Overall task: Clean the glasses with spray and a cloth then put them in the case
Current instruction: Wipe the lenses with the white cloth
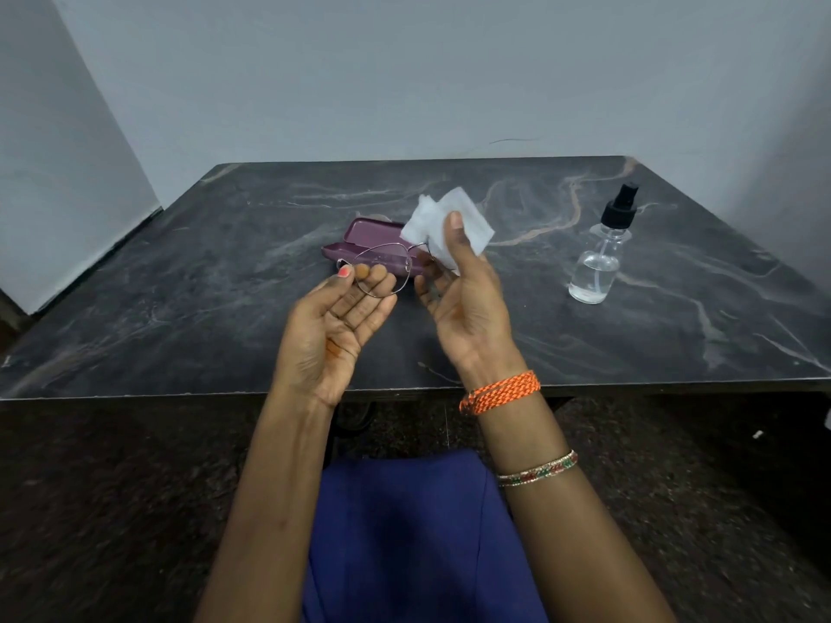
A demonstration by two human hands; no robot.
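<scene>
Left hand (335, 326) fingers (362, 272) curled, pinching glasses (382, 267) rim. Right hand (465, 308) thumb clamps white cloth (443, 227) over other lens. Open purple case (364, 242) just beyond fingers on counter (225, 263); spray bottle (600, 258) well right, upright.

Case (371, 249) open on the table (180, 308), near its middle. Spray bottle (600, 258) upright to the right, toward the right edge, well apart from the case. Glasses (382, 272) held above the table, before the case, between left hand (332, 326) and right hand (467, 308). Cloth (449, 229) over the right side of the glasses, in the right hand.
</scene>
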